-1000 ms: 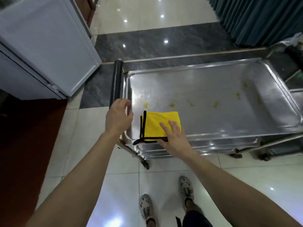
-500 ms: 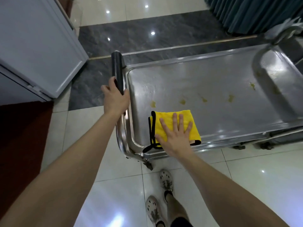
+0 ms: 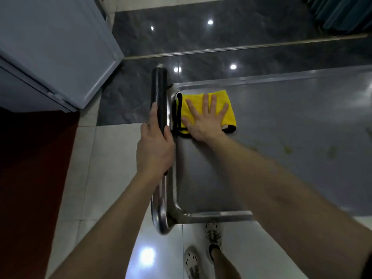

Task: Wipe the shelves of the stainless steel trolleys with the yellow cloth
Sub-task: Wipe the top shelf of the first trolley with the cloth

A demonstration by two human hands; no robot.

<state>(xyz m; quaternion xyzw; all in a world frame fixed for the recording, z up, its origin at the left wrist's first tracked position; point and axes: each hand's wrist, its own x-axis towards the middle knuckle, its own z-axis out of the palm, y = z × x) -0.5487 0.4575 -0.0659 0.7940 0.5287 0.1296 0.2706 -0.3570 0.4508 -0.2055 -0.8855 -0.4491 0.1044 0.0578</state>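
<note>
yellow cloth (image 3: 227,111) | under flat right hand (image 3: 204,119) (shelf's far-left corner)

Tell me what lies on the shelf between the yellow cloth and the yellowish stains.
Nothing visible: only bare shelf separates the yellow cloth, under the flat right hand, from the stains to its right.

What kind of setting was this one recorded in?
Probably a restaurant or hotel service area: a stainless steel trolley with yellowish stains, polished tile floor and a teal curtain.

Likely catering service area — stainless trolley (image 3: 281,117); polished tile floor (image 3: 112,158); teal curtain (image 3: 342,15)
</note>
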